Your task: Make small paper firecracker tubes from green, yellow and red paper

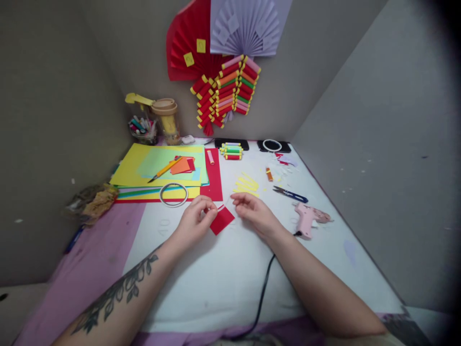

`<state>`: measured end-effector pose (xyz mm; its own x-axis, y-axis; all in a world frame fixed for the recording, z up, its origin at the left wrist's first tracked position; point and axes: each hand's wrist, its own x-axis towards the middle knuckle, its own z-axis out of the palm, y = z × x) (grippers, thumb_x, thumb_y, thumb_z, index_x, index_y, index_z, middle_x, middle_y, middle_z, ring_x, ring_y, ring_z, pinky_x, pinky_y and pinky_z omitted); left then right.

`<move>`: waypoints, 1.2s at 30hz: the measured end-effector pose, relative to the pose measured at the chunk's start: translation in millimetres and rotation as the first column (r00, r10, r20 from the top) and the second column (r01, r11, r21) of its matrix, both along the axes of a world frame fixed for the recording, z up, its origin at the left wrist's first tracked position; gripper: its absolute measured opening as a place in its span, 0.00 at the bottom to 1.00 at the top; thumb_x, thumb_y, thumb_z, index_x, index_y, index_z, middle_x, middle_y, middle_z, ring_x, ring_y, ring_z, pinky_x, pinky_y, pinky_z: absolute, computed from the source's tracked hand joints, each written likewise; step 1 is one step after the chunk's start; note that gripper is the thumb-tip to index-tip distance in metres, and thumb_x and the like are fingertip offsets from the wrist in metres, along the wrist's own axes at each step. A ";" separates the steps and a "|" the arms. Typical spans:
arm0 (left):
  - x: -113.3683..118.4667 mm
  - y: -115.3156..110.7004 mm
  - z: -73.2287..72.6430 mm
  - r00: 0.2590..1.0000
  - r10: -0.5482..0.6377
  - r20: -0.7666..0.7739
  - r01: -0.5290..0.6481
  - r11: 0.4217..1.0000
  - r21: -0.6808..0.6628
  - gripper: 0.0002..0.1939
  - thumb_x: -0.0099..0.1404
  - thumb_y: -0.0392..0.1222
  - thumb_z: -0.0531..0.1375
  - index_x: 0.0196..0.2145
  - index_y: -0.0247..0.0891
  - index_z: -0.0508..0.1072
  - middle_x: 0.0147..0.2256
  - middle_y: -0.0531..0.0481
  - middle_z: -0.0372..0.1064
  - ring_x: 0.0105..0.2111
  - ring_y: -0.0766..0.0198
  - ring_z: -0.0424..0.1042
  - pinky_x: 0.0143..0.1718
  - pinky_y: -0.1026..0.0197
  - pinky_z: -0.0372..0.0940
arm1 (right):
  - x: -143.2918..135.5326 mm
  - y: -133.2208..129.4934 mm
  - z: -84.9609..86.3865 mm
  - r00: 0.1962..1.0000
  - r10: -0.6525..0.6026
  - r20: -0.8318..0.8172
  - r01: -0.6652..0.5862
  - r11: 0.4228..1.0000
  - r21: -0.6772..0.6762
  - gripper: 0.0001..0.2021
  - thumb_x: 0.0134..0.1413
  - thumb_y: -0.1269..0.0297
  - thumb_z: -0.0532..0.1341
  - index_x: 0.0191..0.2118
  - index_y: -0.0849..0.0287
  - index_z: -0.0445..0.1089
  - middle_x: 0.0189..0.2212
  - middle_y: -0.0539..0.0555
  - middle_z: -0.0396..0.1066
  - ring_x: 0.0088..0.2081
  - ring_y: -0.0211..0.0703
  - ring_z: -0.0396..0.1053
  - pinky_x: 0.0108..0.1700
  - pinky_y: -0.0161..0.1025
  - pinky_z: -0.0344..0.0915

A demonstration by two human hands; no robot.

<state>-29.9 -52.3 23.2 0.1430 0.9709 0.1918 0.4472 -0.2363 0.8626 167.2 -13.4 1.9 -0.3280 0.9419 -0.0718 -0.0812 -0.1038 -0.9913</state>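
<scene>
A small red paper square [222, 221] lies tilted in front of me, with a thin white strip along its upper edge. My left hand [196, 214] pinches its left corner between thumb and fingers. A thin whitish strip [227, 201] runs from the paper's top up to my right hand [252, 211], whose fingertips are pinched on its end. Whether the strip is tape or a peeled backing, I cannot tell. A roll of narrow tape [174, 194] lies beyond my left hand, and yellow paper strips [247, 183] lie beyond my right.
Stacked coloured sheets [124, 166] carry a yellow craft knife [165, 169]. To the right lie thread snips [290, 194] and a pink glue gun [306, 218], its black cord [264, 288] crossing the table. Rolled paper tubes [232, 151] lie behind. Paper fans [248, 29] hang on the wall.
</scene>
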 end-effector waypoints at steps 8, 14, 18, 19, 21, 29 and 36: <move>1.5 0.6 -13.2 1.000 -0.027 0.002 0.027 0.989 -0.147 0.13 0.63 0.43 0.54 0.43 0.38 0.72 0.39 0.46 0.69 0.36 0.62 0.68 0.37 0.60 0.64 | -9.2 -9.1 5.2 0.991 -0.073 -0.115 0.066 0.996 -0.058 0.12 0.40 0.59 0.68 0.26 0.58 0.66 0.25 0.47 0.65 0.23 0.32 0.57 0.26 0.32 0.55; -13.7 4.4 -18.8 0.900 -0.142 -0.413 0.126 0.990 -0.067 0.24 0.56 0.41 0.61 0.52 0.45 0.70 0.53 0.44 0.64 0.51 0.50 0.63 0.52 0.50 0.59 | 7.0 3.6 4.2 0.973 -0.222 -0.059 0.217 0.973 -0.078 0.10 0.39 0.60 0.67 0.26 0.58 0.66 0.28 0.50 0.69 0.25 0.34 0.62 0.28 0.34 0.60; -12.0 2.6 -18.0 0.798 -0.210 -0.564 0.226 0.973 -0.043 0.17 0.58 0.40 0.59 0.47 0.45 0.74 0.51 0.43 0.65 0.50 0.49 0.64 0.51 0.48 0.58 | 8.8 -0.6 3.1 0.979 -0.204 0.000 0.203 0.977 -0.067 0.11 0.35 0.62 0.69 0.26 0.58 0.67 0.24 0.49 0.69 0.25 0.35 0.64 0.28 0.34 0.62; -10.6 2.0 -18.1 0.786 -0.212 -0.580 0.240 0.970 -0.030 0.16 0.59 0.40 0.58 0.46 0.45 0.74 0.50 0.43 0.66 0.49 0.49 0.64 0.50 0.48 0.59 | 7.3 -3.3 1.9 0.982 -0.186 0.021 0.187 0.980 -0.070 0.11 0.36 0.62 0.69 0.26 0.58 0.67 0.23 0.48 0.69 0.24 0.35 0.64 0.27 0.33 0.62; -8.2 1.1 -19.4 0.783 -0.208 -0.586 0.251 0.968 -0.009 0.15 0.60 0.41 0.58 0.45 0.44 0.75 0.48 0.42 0.67 0.47 0.50 0.64 0.48 0.49 0.60 | 2.3 -10.1 -1.2 0.990 -0.127 0.066 0.133 0.986 -0.098 0.11 0.37 0.61 0.69 0.26 0.59 0.68 0.20 0.48 0.69 0.21 0.33 0.63 0.23 0.32 0.60; -8.9 4.4 -30.4 0.882 -0.188 -0.432 0.204 0.979 -0.011 0.09 0.56 0.40 0.61 0.35 0.42 0.78 0.39 0.46 0.68 0.39 0.58 0.66 0.44 0.57 0.62 | -15.6 -32.6 -8.5 0.982 0.010 0.187 0.042 0.962 -0.271 0.13 0.36 0.59 0.69 0.24 0.59 0.66 0.14 0.47 0.68 0.15 0.34 0.64 0.16 0.28 0.56; -15.6 12.6 -23.9 0.861 -0.396 -0.319 0.384 0.918 -0.101 0.09 0.56 0.34 0.58 0.32 0.42 0.78 0.32 0.49 0.71 0.35 0.62 0.68 0.38 0.62 0.61 | -19.8 -39.7 -5.2 0.979 0.035 0.202 0.027 0.954 -0.298 0.11 0.38 0.59 0.68 0.25 0.61 0.69 0.16 0.50 0.70 0.17 0.34 0.66 0.16 0.28 0.58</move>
